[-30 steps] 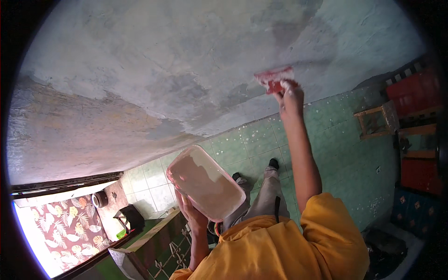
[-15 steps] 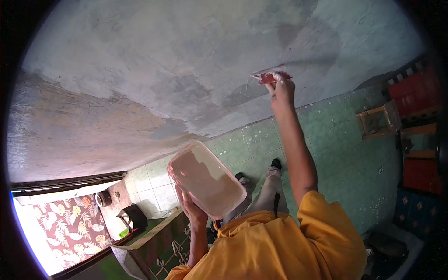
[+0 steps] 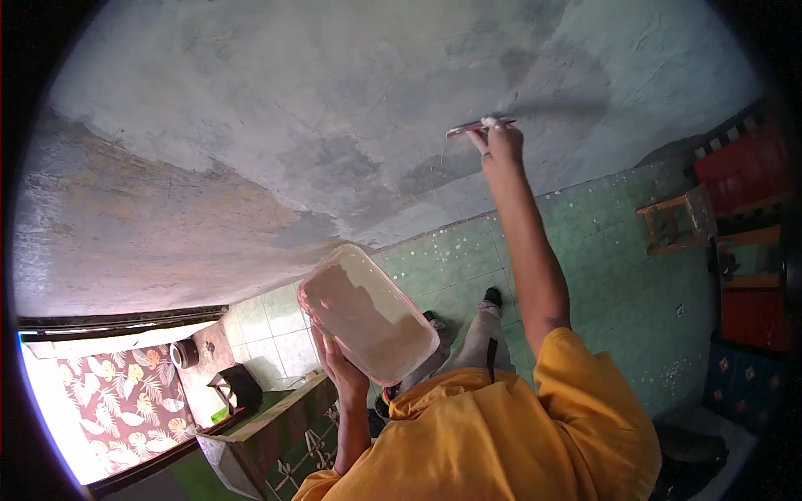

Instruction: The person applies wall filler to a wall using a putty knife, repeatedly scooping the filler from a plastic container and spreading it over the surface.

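My right hand (image 3: pixel 505 144) reaches up and forward, closed on a thin, flat reddish scraper (image 3: pixel 464 129) with whitish paste along it. The scraper lies against or very close to the wall (image 3: pixel 334 100), which is patchy with grey and pale green smears and bare brownish areas at the left. My left hand (image 3: pixel 341 367) grips the near left edge of a pinkish rectangular tub (image 3: pixel 393 342), held tilted in front of my body. Pale paste coats the inside of the tub, and pink shows along its rim. The fingers under the tub are partly hidden.
Green floor tiles (image 3: pixel 601 275) with white spatters run below the wall. A small wooden stool (image 3: pixel 668 224) and red furniture (image 3: pixel 743 171) stand at the right. At the left are a black bag (image 3: pixel 238 388), a wooden-topped railing (image 3: pixel 276 417) and a leaf-patterned cloth (image 3: pixel 125 401).
My right hand has shifted slightly up, and the scraper has turned so its face appears thinner. The tub in my left hand has risen a little.
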The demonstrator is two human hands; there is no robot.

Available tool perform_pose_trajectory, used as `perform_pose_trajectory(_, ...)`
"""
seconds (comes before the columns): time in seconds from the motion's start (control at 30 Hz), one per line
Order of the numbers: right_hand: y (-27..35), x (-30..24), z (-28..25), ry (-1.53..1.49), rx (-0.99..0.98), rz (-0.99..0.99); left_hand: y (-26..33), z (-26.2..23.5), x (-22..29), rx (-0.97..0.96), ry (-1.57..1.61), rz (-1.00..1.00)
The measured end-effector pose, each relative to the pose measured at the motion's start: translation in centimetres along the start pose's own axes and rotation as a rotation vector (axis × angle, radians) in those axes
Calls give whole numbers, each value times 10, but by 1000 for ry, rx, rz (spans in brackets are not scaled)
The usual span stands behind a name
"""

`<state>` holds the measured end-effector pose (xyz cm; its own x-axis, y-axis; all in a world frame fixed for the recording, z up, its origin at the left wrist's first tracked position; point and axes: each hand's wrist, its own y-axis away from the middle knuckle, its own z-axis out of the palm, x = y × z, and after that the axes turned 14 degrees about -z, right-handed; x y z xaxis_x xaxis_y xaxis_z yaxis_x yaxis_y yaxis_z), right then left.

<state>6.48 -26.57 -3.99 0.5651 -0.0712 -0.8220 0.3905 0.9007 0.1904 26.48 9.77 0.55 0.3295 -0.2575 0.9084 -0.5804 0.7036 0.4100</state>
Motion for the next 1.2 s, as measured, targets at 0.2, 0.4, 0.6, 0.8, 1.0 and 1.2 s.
perform_pose_trajectory(0.2, 28, -23, -40, 10, 8, -83, -2, 8, -2, 54, 36, 25)
perform_pose_trajectory(0.4, -4, 70, -67, 20, 26, 149, -3, 26, -13, 73, -176, 179)
perform_pose_trajectory(0.6, 11, 11, -35, -83, 10, 193, 10, 56, -5, 68, 74, 29)
perform_pose_trajectory(0.8, 25, -41, -37, -124, -131, 124, 11, 68, -4, 133, -18, 19)
perform_pose_trajectory(1.0, 5, 49, -70, 3, 95, 186, -5, 69, -3, -5, 54, 181)
perform_pose_trajectory(1.2, 22, -9, -21, -46, -65, 86, -32, 44, 17, -68, -145, 125)
